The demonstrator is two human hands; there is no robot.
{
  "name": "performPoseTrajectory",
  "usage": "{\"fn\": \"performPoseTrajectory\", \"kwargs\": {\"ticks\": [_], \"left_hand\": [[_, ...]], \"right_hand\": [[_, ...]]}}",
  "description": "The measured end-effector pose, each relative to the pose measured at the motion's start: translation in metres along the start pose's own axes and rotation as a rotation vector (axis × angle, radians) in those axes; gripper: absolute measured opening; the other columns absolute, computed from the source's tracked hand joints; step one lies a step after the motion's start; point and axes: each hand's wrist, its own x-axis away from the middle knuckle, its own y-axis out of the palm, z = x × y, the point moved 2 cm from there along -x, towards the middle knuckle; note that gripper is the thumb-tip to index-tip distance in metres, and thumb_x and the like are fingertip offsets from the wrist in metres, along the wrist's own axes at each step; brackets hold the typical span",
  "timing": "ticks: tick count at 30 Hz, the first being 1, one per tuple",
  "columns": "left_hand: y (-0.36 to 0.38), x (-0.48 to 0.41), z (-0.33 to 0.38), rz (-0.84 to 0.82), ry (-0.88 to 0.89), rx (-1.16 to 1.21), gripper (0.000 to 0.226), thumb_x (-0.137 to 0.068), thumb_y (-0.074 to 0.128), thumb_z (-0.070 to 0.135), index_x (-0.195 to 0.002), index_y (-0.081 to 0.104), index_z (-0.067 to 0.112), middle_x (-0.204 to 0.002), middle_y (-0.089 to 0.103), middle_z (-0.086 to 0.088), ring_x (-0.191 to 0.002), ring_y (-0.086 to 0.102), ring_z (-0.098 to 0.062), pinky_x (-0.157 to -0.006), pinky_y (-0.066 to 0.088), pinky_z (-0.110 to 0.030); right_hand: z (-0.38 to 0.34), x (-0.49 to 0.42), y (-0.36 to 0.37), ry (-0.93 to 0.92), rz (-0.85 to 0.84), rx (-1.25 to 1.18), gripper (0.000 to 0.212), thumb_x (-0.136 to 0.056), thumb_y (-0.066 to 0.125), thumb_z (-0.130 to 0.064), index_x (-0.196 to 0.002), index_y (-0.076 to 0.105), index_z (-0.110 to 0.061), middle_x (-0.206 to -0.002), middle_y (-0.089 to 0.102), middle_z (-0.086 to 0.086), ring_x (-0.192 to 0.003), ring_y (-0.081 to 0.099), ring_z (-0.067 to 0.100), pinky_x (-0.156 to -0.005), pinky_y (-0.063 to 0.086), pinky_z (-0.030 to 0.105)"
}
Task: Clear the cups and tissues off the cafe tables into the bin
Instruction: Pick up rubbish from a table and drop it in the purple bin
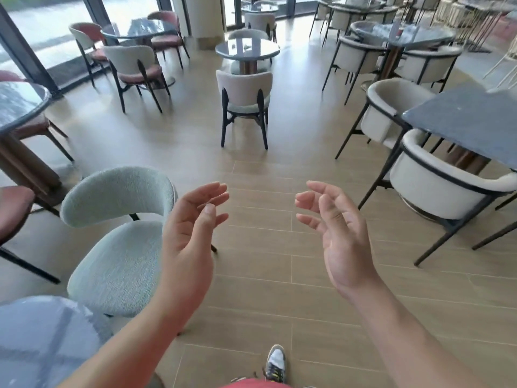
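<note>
Head view: two hands, one shoe (275, 362), and at least seven dark-topped desks ringed by pale and red chairs. The nearest desk (42, 331) lies at lower left, with a pale green chair (117, 247) just beside it. The left hand (193, 228) and right hand (335, 233) are raised over the floor (265, 289), palms facing each other, fingers loosely spread, holding nothing. Whether the far desks carry cups or tissues cannot be told.

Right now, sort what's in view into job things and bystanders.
Job: left hand, right hand, both empty; round table; grey table. No cups, tissues or bin discernible.
Bystanders: pale green chair; white armchair; shoe.
</note>
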Motion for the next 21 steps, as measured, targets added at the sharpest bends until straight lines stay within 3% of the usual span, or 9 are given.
{"fn": "performPoseTrajectory", "kwargs": {"ticks": [7, 12, 16, 21], "left_hand": [[0.041, -0.108, -0.038, 0.034, 0.006, -0.004, 0.027, -0.099, 0.047, 0.017, -0.119, 0.064, 0.022, -0.126, 0.07, -0.004, -0.126, 0.063, -0.025, -0.097, 0.053, -0.042], [0.054, -0.189, -0.068, 0.022, 0.016, 0.005, 0.027, -0.095, 0.052, 0.028, -0.118, 0.066, 0.027, -0.128, 0.07, -0.002, -0.127, 0.063, -0.025, -0.097, 0.053, -0.043], [0.057, -0.266, -0.1, 0.015, 0.005, -0.006, 0.028, -0.098, 0.047, 0.018, -0.121, 0.063, 0.019, -0.128, 0.07, -0.001, -0.127, 0.063, -0.022, -0.099, 0.053, -0.044], [0.048, -0.381, -0.136, 0.035, 0.027, 0.004, 0.033, -0.092, 0.053, 0.035, -0.12, 0.065, 0.022, -0.127, 0.069, 0.0, -0.128, 0.062, -0.021, -0.099, 0.053, -0.041]], "right_hand": [[0.018, -0.131, -0.005, -0.005, -0.085, 0.003, 0.041, -0.093, 0.059, -0.052, -0.12, 0.069, -0.023, -0.111, 0.072, 0.002, -0.116, 0.067, 0.023, -0.097, 0.054, 0.047], [0.041, -0.215, -0.001, 0.006, -0.068, 0.024, 0.05, -0.089, 0.065, -0.066, -0.119, 0.07, -0.026, -0.112, 0.072, 0.003, -0.117, 0.067, 0.025, -0.097, 0.055, 0.049], [0.069, -0.291, 0.017, 0.005, -0.092, 0.044, 0.046, -0.092, 0.059, -0.054, -0.121, 0.068, -0.02, -0.111, 0.073, 0.003, -0.116, 0.067, 0.024, -0.095, 0.054, 0.044], [0.099, -0.405, 0.064, -0.022, -0.118, 0.062, 0.044, -0.092, 0.057, -0.052, -0.121, 0.068, -0.02, -0.112, 0.072, 0.004, -0.116, 0.067, 0.022, -0.098, 0.055, 0.049]]}}
